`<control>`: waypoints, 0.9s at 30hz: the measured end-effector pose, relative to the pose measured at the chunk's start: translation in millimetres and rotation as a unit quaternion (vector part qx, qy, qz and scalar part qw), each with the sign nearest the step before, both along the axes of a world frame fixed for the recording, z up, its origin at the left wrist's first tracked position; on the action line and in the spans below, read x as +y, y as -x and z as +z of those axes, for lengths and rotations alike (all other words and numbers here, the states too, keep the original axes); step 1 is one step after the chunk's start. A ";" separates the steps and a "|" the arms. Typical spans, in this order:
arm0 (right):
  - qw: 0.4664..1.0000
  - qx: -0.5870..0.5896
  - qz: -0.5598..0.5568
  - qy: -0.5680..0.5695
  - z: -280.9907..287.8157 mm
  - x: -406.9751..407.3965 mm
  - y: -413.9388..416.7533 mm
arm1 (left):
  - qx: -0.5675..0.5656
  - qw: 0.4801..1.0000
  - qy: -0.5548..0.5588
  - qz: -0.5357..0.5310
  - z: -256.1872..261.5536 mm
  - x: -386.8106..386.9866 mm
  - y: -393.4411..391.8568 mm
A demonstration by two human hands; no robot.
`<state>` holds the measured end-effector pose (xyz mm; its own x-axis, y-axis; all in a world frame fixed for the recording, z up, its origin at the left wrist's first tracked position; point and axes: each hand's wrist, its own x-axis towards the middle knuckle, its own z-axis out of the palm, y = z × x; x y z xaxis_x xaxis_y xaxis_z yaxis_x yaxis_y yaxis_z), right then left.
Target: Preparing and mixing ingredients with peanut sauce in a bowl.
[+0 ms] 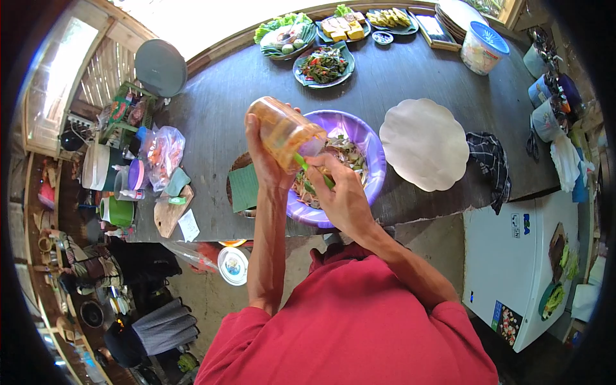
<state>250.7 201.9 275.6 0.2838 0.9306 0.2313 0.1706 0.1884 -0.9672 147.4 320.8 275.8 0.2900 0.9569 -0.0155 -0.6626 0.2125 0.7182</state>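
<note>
My left hand (269,169) grips a clear plastic jar (279,126) with orange residue smeared on its inner wall. The jar is tilted, its mouth facing down and right over a purple basin (378,185). Between the fingers of my right hand (340,192) is a bright green utensil (301,161), its upper end at the jar's mouth; I cannot tell whether it is a spoon or a spatula. Chopped vegetables (353,156) lie in the basin, partly hidden by my right hand. Left of the basin, a piece of banana leaf (244,187) covers part of a round woven plate.
Filled plates, one with cooked greens (323,66), stand along the table's far side. A scalloped cream sheet (424,144) and a dark checked cloth (490,166) lie right. A wooden board (168,214) and a plastic bag (165,154) sit left. A white chest freezer (500,269) stands at right.
</note>
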 end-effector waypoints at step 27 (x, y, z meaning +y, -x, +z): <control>0.785 0.588 0.100 0.169 -10.6 -19.8 4.2 | 0.090 0.995 -0.009 0.028 -9.1 -1.5 -12.9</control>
<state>246.6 182.1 265.0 -0.0439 0.9352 -0.3513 -0.8773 -0.2043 -0.4344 160.2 319.4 266.6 0.2300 0.9722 -0.0449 -0.5330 0.1644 0.8300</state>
